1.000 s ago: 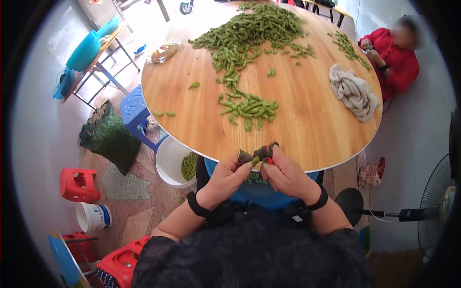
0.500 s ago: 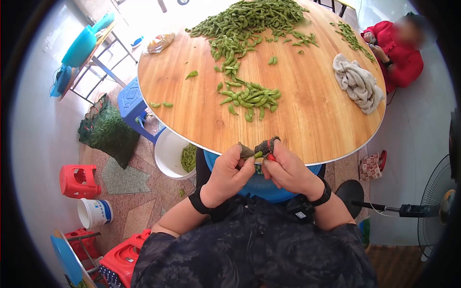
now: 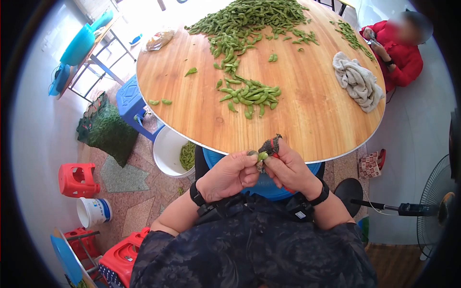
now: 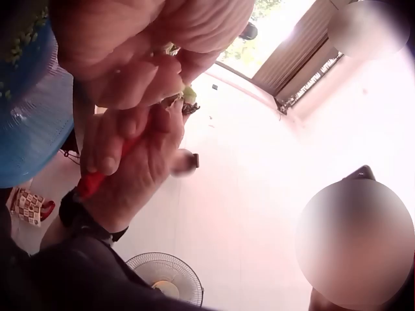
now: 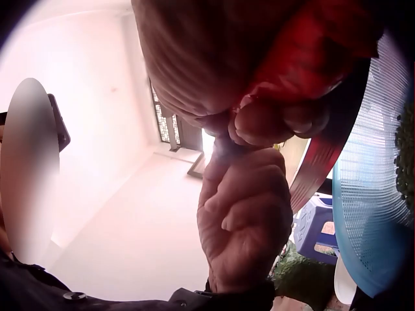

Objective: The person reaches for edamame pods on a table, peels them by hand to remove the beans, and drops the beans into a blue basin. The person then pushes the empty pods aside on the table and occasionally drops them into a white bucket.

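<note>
In the head view my left hand (image 3: 228, 176) and right hand (image 3: 292, 169) meet at the table's near edge. Thumb and fingers of both pinch a green soybean pod (image 3: 262, 156) between them. A dark wrap with a red band (image 3: 271, 145) covers my right index finger. Something red (image 4: 91, 184) runs along the right palm in the left wrist view; its kind cannot be made out. Below the hands sits a blue mesh basket (image 3: 271, 188), partly hidden by them. A small pile of pods (image 3: 254, 94) lies on the round wooden table (image 3: 192, 125) just beyond.
A large heap of pods (image 3: 249, 21) covers the table's far side. At the right lies a crumpled cloth (image 3: 357, 81), near a person in red (image 3: 406, 62). A white bucket (image 3: 165, 153) with pods and a blue stool (image 3: 132, 103) stand left. A fan (image 3: 434, 206) is at right.
My left hand has turned, its fingers curling in and its thumb coming up against the pod beside the right hand. The pod has shifted slightly right. The view has tilted a little.
</note>
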The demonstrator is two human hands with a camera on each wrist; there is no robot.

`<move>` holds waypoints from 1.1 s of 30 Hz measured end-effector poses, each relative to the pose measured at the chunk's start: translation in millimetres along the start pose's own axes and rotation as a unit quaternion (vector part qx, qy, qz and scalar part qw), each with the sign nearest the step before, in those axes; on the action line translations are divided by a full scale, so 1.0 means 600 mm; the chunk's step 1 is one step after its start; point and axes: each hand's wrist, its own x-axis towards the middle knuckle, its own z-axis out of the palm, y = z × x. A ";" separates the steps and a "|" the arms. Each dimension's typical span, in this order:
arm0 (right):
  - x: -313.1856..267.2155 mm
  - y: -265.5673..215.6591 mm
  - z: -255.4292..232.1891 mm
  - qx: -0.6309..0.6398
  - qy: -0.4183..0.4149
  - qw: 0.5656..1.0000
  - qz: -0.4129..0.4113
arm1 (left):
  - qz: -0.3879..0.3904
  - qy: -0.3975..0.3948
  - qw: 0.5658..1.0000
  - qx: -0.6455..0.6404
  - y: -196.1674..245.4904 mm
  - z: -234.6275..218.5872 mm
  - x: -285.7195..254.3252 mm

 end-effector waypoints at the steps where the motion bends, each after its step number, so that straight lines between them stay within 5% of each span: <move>1: -0.001 -0.003 -0.003 -0.008 -0.001 1.000 -0.001 | 0.021 0.010 0.998 0.052 -0.002 0.003 0.000; 3: -0.004 -0.008 -0.007 -0.017 0.002 1.000 0.001 | 0.038 0.017 0.994 0.104 -0.006 0.010 -0.002; 4: -0.006 -0.011 -0.007 -0.045 0.027 0.999 -0.004 | 0.100 0.068 0.953 0.278 -0.007 0.014 -0.006; 6: -0.004 -0.007 -0.008 -0.073 0.051 0.996 -0.011 | 0.235 0.130 0.797 0.541 -0.009 0.013 -0.012; 7: -0.001 0.008 -0.009 -0.180 0.084 0.975 -0.102 | 0.235 0.131 0.797 0.541 -0.009 0.013 -0.014; 8: 0.000 0.016 -0.009 -0.284 0.113 0.933 -0.190 | 0.301 0.152 0.693 0.637 -0.009 0.016 -0.018; 9: -0.001 0.014 -0.003 -0.284 0.110 0.934 -0.189 | 0.360 0.170 0.572 0.718 -0.006 0.021 -0.020; 11: -0.003 0.005 0.011 -0.387 0.160 0.866 -0.274 | 0.405 0.191 0.548 0.707 0.000 0.016 -0.018; 12: -0.005 0.003 0.014 -0.388 0.160 0.866 -0.273 | 0.449 0.209 0.521 0.695 0.002 0.014 -0.018; 14: -0.008 -0.001 0.017 -0.449 0.168 0.838 -0.262 | 0.431 0.197 0.541 0.695 0.009 0.017 -0.025; 16: -0.014 -0.009 0.021 -0.442 0.148 0.848 -0.255 | 0.351 0.155 0.608 0.695 0.015 0.032 -0.033; 17: -0.016 -0.010 0.023 -0.433 0.127 0.857 -0.249 | 0.351 0.156 0.608 0.694 0.011 0.028 -0.028; 20: -0.015 -0.002 0.021 -0.400 0.094 0.870 -0.273 | 0.251 0.051 0.742 0.619 0.000 0.009 -0.010; 24: -0.008 0.013 0.001 -0.366 0.101 0.879 -0.288 | 0.260 0.005 0.768 0.586 0.001 -0.002 0.003; 26: -0.017 -0.005 -0.005 -0.133 0.025 0.990 -0.046 | 0.141 -0.016 0.844 0.518 0.006 0.004 -0.003; 27: -0.017 -0.011 -0.007 -0.134 0.026 0.990 -0.046 | 0.141 -0.017 0.843 0.518 0.003 0.002 -0.001; 29: -0.016 -0.019 -0.011 0.066 0.002 0.997 0.032 | 0.153 -0.015 0.883 0.443 -0.006 -0.004 0.003; 33: -0.013 -0.014 -0.019 0.154 0.010 0.986 0.056 | 0.135 -0.010 0.904 0.405 -0.006 0.000 0.001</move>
